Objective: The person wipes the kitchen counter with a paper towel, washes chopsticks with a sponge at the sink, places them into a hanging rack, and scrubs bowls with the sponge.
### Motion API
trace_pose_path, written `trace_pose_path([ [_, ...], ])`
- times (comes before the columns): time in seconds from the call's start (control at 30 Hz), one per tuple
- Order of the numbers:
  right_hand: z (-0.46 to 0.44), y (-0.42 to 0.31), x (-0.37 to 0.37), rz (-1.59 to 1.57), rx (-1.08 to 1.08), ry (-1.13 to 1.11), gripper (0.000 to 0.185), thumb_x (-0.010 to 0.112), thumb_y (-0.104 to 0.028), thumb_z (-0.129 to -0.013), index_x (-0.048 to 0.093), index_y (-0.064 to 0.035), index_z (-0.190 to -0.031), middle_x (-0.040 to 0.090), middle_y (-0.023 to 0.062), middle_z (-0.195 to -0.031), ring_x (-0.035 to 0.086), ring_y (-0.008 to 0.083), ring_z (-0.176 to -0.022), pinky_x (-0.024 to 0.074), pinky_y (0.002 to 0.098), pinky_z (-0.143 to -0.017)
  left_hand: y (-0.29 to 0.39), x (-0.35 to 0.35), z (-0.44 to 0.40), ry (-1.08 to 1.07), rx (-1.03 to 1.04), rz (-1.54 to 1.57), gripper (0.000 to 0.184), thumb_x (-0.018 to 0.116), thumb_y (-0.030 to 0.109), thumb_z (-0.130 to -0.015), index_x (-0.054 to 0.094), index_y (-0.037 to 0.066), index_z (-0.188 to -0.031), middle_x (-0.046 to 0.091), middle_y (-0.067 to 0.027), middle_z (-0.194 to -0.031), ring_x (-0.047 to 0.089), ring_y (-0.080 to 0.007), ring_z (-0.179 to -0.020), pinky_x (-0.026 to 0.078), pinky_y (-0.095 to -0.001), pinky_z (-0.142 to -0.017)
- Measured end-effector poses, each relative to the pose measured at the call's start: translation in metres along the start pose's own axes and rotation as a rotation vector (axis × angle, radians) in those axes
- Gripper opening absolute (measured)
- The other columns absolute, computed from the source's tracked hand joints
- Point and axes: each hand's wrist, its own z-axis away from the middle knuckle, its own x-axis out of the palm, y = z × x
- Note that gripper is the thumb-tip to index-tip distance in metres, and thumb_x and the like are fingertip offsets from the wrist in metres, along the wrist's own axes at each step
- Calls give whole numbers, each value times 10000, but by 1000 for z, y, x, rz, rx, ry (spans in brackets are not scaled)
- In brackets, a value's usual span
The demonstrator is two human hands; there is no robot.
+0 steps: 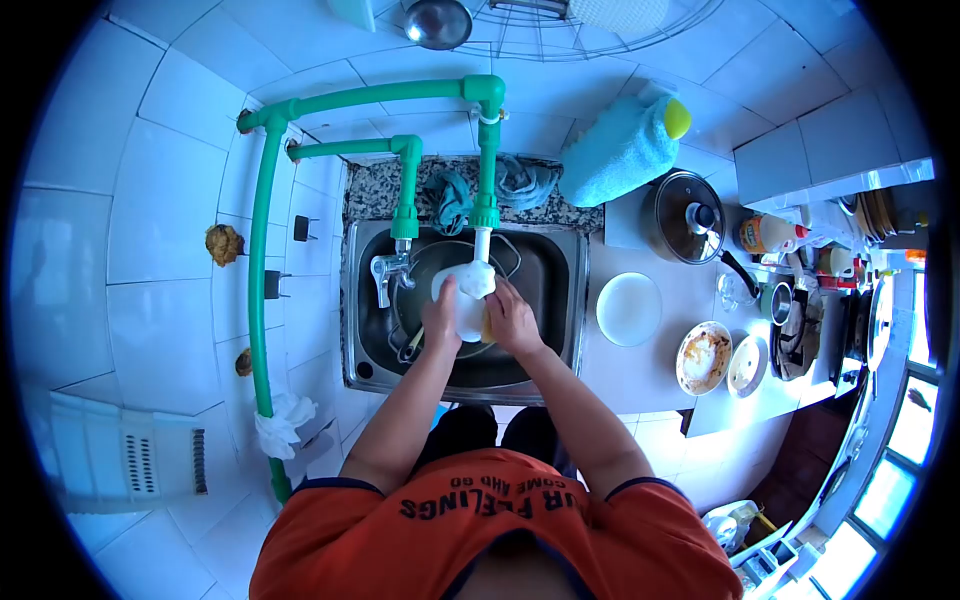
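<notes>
Over the sink (574, 300), a white dish (470, 312) is held between my two hands, just below the white tap spout (482, 246). My left hand (441, 318) is closed on the dish's left edge. My right hand (511, 320) grips its right side, and a small yellowish patch shows by the fingers, too small to name. Beneath the dish a large round pan (430, 262) rests in the basin, partly hidden by my hands. A utensil handle (411, 346) sticks out beside my left wrist.
Green pipes (263, 250) and a metal tap (392, 276) rise at the sink's left and back. On the right counter are a white plate (629, 309), a food-stained dish (704, 357) and a lidded pan (686, 220). A towel-covered bottle (622, 150) stands behind the sink.
</notes>
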Motion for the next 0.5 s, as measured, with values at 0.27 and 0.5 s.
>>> trace_pose_path([
  [0.27,-1,-9,-8,-134,240,-139,226,506,-91,-845,579,-10,-1043,602,179,-1032,582,372,-909,475,378,-795,2,-13,-4,-47,29,-62,493,668,356,-786,566,-65,-1022,603,-117,-898,600,-192,-750,488,-329,-642],
  [0.5,29,-14,-4,-82,-14,-8,297,534,-9,-786,589,-27,-1077,556,211,-1118,560,367,-1006,452,393,-882,26,-5,-1,30,-86,-112,492,571,382,-851,542,-41,-1099,581,-128,-1016,590,-211,-883,475,-351,-710],
])
